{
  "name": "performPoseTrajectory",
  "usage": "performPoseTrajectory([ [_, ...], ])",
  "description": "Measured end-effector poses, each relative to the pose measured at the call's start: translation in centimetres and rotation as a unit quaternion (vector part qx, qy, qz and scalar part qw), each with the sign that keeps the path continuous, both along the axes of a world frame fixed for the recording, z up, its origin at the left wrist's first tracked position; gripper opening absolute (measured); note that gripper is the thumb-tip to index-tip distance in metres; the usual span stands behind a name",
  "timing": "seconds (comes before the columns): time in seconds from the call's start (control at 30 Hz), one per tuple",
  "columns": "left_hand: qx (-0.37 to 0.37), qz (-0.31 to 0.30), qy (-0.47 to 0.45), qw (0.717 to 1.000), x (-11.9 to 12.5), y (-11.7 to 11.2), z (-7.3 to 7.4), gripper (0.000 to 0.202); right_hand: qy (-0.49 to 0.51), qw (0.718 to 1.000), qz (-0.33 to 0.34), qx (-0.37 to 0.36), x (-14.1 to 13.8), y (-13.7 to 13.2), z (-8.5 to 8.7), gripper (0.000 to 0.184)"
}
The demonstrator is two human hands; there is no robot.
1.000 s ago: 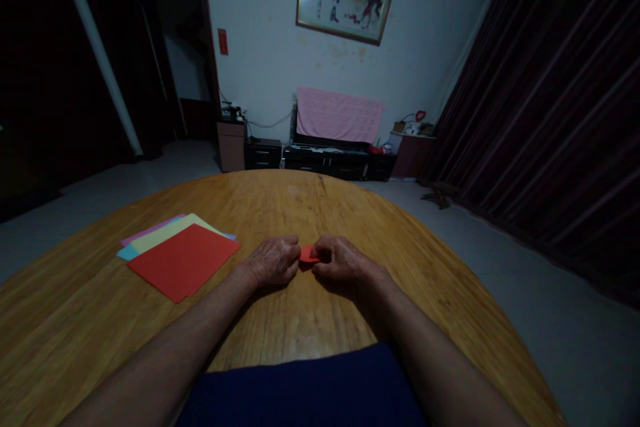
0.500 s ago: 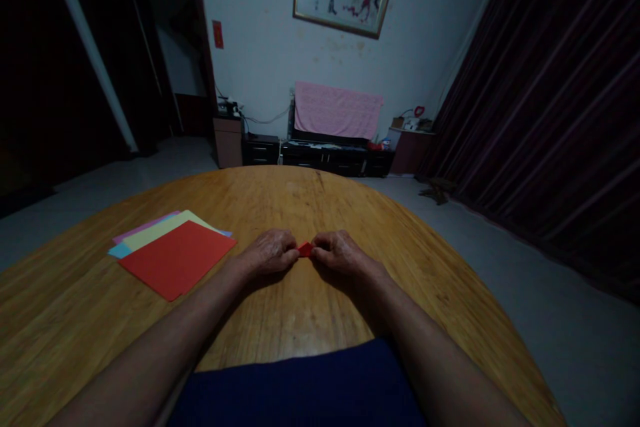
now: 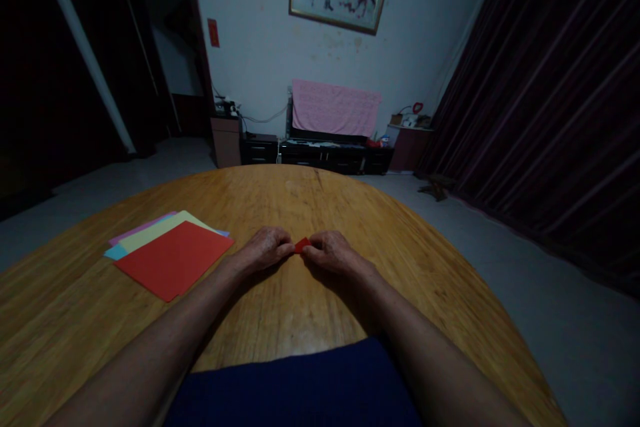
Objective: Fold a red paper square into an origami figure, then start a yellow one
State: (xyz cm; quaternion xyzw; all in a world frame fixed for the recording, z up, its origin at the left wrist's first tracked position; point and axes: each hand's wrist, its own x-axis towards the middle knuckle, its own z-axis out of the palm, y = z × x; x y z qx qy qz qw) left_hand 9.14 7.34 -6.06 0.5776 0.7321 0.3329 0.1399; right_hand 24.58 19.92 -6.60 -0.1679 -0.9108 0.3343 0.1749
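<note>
Between my two hands is a small folded piece of red paper (image 3: 301, 245), just above or on the wooden table (image 3: 295, 320). My left hand (image 3: 266, 248) pinches its left end between thumb and fingers. The right end is gripped by my right hand (image 3: 330, 251), whose thumb lies along the near side. My fingers cover both ends of the paper, so its full shape is hidden.
To the left lies a fanned stack of coloured paper, with red sheets (image 3: 175, 260) over a yellow sheet (image 3: 150, 231) and blue and pink ones. Beyond the round table stands a low black cabinet (image 3: 305, 155) with a pink towel (image 3: 335, 108) above it.
The small red paper now looks flatter and more four-sided, where it showed a raised point before. Both hands keep their hold, with fingers shifted slightly. The whole view has moved a little.
</note>
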Motion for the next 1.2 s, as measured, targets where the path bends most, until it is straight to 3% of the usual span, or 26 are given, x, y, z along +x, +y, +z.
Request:
performPoseTrajectory([
  [0.23, -0.112, 0.016, 0.025, 0.993, -0.5, -0.1, -0.1, 0.023, -0.086, 0.994, -0.028, 0.056, -0.3, -0.4, 0.5, 0.021],
  [0.67, -0.162, 0.046, 0.089, 0.982, 0.0, 0.7, 0.2, 0.026, -0.104, 0.993, -0.046, 0.04, -0.5, -0.1, 0.4, 0.022],
  [0.97, -0.199, 0.054, 0.078, 0.975, 0.0, 1.4, 0.6, 0.021, -0.128, 0.985, -0.109, 0.046, -1.4, -0.8, 0.5, 0.036],
  [1.2, -0.211, 0.05, 0.058, 0.975, 0.0, 1.7, 1.0, 0.02, -0.166, 0.969, -0.152, 0.101, -2.1, -1.4, 0.3, 0.034],
])
